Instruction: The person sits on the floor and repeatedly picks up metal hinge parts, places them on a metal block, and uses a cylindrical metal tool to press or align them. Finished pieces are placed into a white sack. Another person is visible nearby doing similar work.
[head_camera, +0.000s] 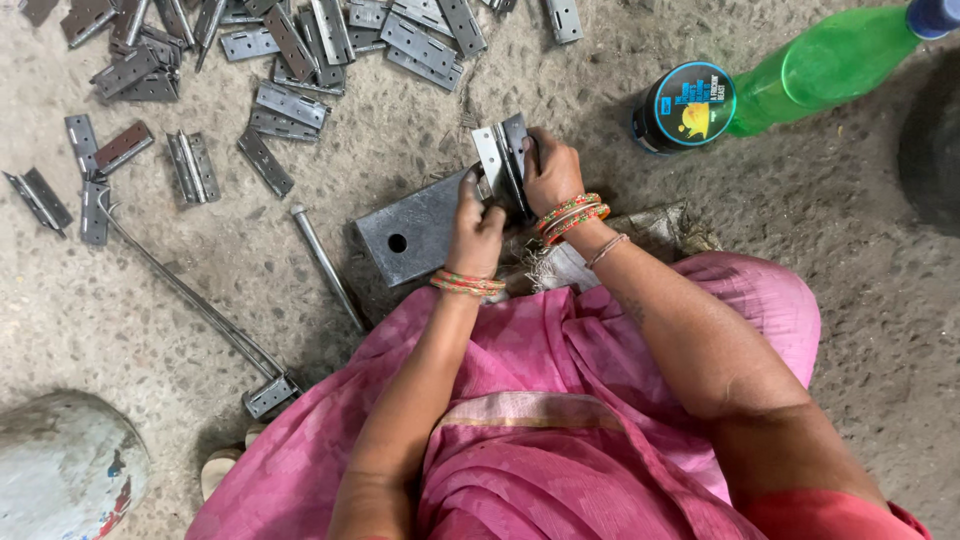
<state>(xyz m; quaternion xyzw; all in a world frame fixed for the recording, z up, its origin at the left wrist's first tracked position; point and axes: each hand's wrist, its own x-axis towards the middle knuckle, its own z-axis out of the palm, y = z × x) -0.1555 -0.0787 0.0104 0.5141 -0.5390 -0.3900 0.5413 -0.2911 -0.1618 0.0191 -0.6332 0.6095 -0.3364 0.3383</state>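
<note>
Hinge (503, 160) betw. left hand (477, 222) & right hand (551, 173), gripped.

The hinge (503, 160) gripped in both hands is bare grey metal with a dull sheen. The block (415, 228) under it is darker metal, matt and smudged. The loose hinges (290, 105) scattered about show the same dull steel, a few with a brownish, perhaps rusty, face. The rod (325, 265) is smooth pale metal. The floor (200, 320) is rough, gritty concrete. The bottle (830, 65) is glossy green translucent plastic. The garment (560, 400) is soft matt pink cloth.
</note>
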